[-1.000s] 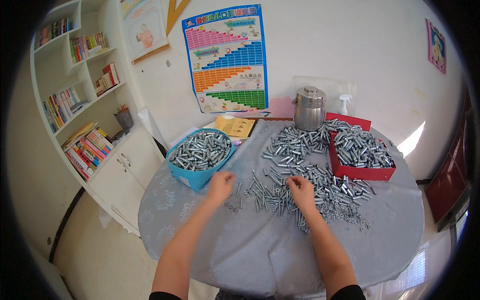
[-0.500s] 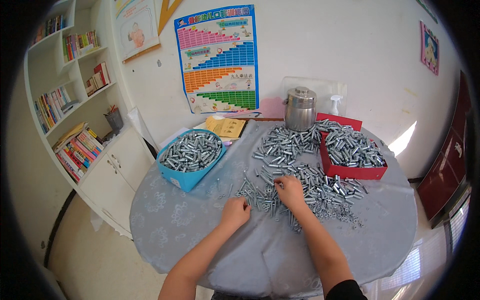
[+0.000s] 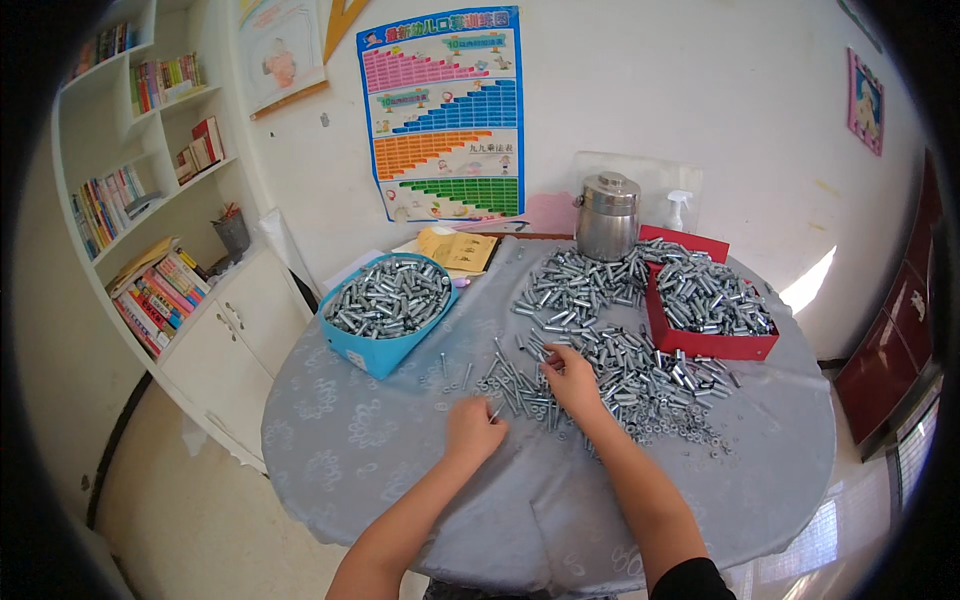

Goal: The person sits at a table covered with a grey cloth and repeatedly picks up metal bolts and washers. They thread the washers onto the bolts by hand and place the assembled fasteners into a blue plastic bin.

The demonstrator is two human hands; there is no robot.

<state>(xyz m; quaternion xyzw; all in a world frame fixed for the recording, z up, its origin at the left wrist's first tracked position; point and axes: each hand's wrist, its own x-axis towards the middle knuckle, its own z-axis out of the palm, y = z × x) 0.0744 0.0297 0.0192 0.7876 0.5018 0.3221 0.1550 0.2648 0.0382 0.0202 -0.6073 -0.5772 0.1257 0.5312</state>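
My left hand (image 3: 475, 428) is closed near the left edge of the hardware pile, with a thin metal bolt (image 3: 497, 410) poking out between thumb and fingertips. Over the pile's near side, my right hand (image 3: 572, 382) has its thumb and fingers pinched together; whatever they hold is too small to make out. Around it lie many silver metal sleeves (image 3: 620, 357), long thin bolts (image 3: 507, 372) and small nuts and washers (image 3: 690, 428). A few single bolts (image 3: 445, 366) lie apart, left of the pile.
A blue box (image 3: 375, 352) full of metal sleeves stands at left, a red box (image 3: 715, 345) of them at right. Behind the pile are a steel canister (image 3: 607, 215) and a spray bottle (image 3: 677, 210). Yellow paper (image 3: 458, 248) lies at the back edge of the grey tablecloth (image 3: 400, 470).
The bolt's thin shaft now shows at my left fingertips. My right hand has shifted slightly left over the pile. The whole view has moved a little.
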